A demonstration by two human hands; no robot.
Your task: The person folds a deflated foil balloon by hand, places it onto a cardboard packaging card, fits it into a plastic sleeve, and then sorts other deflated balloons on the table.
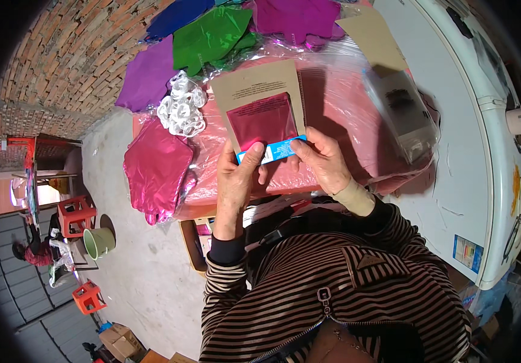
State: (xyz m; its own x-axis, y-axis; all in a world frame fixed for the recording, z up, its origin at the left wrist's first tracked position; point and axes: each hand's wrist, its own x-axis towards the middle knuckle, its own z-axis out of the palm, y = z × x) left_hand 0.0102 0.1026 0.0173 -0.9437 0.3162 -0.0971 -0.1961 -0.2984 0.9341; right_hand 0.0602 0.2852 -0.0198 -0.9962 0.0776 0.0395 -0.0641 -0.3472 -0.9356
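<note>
Left and right hands [235, 175] [327, 162] pinch side by side, thumbs [252, 155] uppermost, wrists [229, 219] apart

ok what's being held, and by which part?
Brown card with pink packet, by the blue lower strip: left hand near one end, right hand near the other.

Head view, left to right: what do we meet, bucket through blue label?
Green bucket → shiny pink foil → left hand → right hand → clear plastic packets → blue label.
</note>
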